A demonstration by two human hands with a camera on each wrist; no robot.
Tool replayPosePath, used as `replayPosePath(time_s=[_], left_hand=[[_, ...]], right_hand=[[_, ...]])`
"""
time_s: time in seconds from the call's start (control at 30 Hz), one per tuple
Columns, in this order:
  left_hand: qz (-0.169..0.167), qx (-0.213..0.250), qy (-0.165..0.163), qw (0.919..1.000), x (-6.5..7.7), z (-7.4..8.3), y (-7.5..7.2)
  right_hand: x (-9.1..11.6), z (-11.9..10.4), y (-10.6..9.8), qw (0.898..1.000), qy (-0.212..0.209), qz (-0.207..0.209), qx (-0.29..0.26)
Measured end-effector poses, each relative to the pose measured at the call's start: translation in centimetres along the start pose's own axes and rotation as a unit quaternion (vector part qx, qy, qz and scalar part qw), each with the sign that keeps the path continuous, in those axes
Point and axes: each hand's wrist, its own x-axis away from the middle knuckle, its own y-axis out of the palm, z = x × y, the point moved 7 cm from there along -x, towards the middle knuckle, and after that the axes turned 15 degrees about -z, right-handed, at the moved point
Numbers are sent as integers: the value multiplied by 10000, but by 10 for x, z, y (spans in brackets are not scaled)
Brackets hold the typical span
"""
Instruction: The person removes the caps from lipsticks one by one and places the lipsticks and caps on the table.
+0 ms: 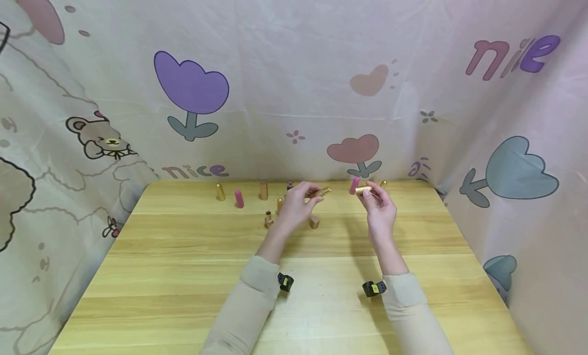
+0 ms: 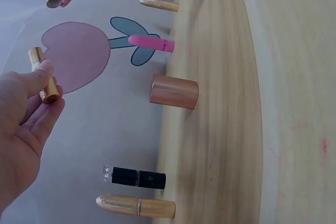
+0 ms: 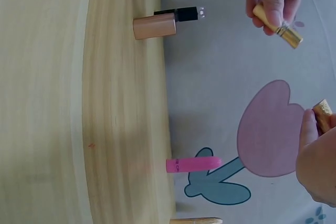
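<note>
Left hand (image 1: 298, 204) pinching a gold lipstick tube (image 1: 321, 192), right hand (image 1: 380, 212) gripping a hollow gold cap (image 1: 363, 190), a person (image 1: 243, 304) before us holds both above the wooden table's (image 1: 184, 273) twelve-o'clock side; from the left hand, a rose-gold case (image 1: 314, 222) stands at five o'clock, a magenta tube (image 1: 239, 198) at nine.

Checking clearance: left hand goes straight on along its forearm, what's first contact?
Ahead of the left hand, likely the pale, flower-printed fabric backdrop; depth to it is unclear.

Two hands (image 1: 296, 199) hold one gold piece (image 1: 323, 192) each; one table (image 1: 193, 273) bears three gold tubes (image 1: 220, 192), two pink tubes (image 1: 239, 199), one black tube (image 2: 125, 176), two copper-coloured pieces (image 1: 264, 191), one uncapped tube (image 1: 269, 222).
</note>
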Motion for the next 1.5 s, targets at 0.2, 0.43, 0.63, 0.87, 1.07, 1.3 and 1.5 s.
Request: replayPosePath(time_s=[0.2,0.43,0.63,0.87,1.07,1.3,1.5], left_hand=[[525,575,-82,9969,14,0,-9],[1246,1187,187,9849,34,4,-24],[1438,1738,128,9742,52,-1,-31],[1459,2184,-406,9640,76,-11,-39],[1397,2296,-768,9601,96,-20,-46],[1456,2331,-955,9567,114,-25,-53],[1529,2332,-1018,9549,126,-29,-56]], right_hand=[[4,2,4,9999,3,-107,107],[10,4,10,9943,176,-400,975],[14,5,17,9869,139,-825,1377],[23,11,22,9770,202,-1245,1717],[30,16,30,9642,321,-1658,2046],[38,27,41,9429,547,-2147,2488],[44,44,50,9074,821,-2810,3015]])
